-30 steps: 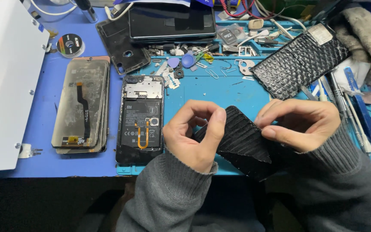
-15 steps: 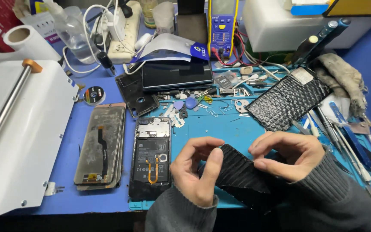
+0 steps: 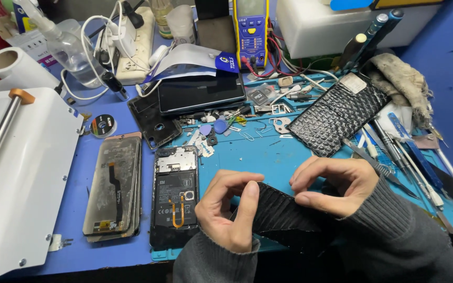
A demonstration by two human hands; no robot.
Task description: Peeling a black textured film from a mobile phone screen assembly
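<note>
A black bubble-wrap pouch (image 3: 281, 217) sits low in the view, at about 5 o'clock from the centre of the blue work mat (image 3: 284, 152), held just above the mat's near edge. Both hands are pinched onto it — the left hand (image 3: 226, 215) grips its left end between thumb and curled fingers, and the right hand (image 3: 336, 186) nips its upper edge between thumb and forefinger.

At 9 o'clock from the left hand lies an opened phone (image 3: 174, 196) with its back off, an orange flex cable showing. Further toward 9 o'clock rests a detached screen panel (image 3: 114, 186) — face down. At 12 o'clock from the right hand lies a second black bubble-wrap pouch (image 3: 336, 118), flat on the mat. At 3 o'clock a row of hand tools (image 3: 405, 162) lies alongside. At 12 o'clock, well apart, stands a yellow multimeter (image 3: 251, 31).
</note>
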